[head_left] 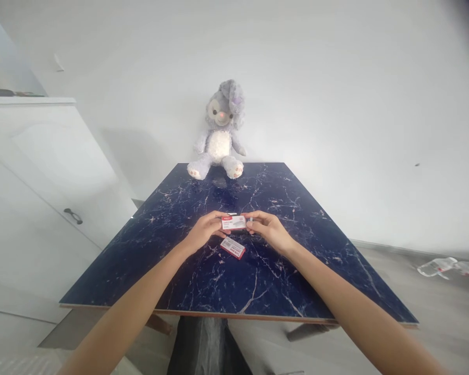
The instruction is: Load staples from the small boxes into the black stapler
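Between my two hands is a small red-and-white cardboard box, its printed face towards me, above the middle of the table. My left hand grips its left end, fingers closed along the upper and lower edges. At the right end, my right hand is closed in a pinch, with a small pale piece at the thumb and fingertips that may be the box's flap. Something dark shows just behind the box, too covered to name. A second red-and-white box with a barcode lies on the table just below my hands.
The blue marble-patterned table reaches to the wall. A grey plush toy sits at its far edge. To the left stands a white cabinet with a dark handle. Clear plastic bottles lie on the floor at right.
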Tool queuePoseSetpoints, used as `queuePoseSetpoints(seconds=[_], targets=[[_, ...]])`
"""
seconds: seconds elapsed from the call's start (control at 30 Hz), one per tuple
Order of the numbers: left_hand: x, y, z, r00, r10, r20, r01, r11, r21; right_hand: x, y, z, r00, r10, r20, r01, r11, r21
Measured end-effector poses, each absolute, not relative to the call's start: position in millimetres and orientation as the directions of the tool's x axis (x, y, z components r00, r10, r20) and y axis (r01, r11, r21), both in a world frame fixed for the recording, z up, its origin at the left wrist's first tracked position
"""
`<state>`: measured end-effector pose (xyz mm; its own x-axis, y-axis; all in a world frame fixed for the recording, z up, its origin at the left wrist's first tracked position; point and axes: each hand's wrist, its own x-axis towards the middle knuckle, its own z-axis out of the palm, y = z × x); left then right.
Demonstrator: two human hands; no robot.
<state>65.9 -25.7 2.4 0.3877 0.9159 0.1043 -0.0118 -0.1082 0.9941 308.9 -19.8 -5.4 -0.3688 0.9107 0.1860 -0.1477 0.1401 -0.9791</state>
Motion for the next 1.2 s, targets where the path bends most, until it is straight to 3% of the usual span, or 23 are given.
queuePoseSetpoints(seconds=[0.13, 0.4, 0.63, 0.83, 1.2], targets=[[64, -27, 4, 0.413, 0.904, 0.111, -0.086, -0.082, 0.993, 306, -22, -6, -0.384, 0.910, 0.155, -0.114, 0.120, -0.986], [64, -26, 4, 0.339, 0.929, 0.152, 0.053, -0.180, 0.982, 305, -20, -7, -0.348, 0.922, 0.172, -0.161, 0.122, -0.979], [65, -25, 3, 0.268, 0.934, 0.237, 0.177, -0.290, 0.941, 308, -18, -9, -0.405, 0.890, 0.210, -0.058, 0.204, -0.977], [64, -24, 1, 0.267, 0.939, 0.214, 0.161, -0.263, 0.951, 308, -17, -15, -0.364, 0.889, 0.278, 0.138, 0.346, -0.928], [62, -20, 3, 0.245, 0.946, 0.214, 0.131, -0.251, 0.959, 315, -12, -9, -0.285, 0.919, 0.273, 0.153, 0.325, -0.933]])
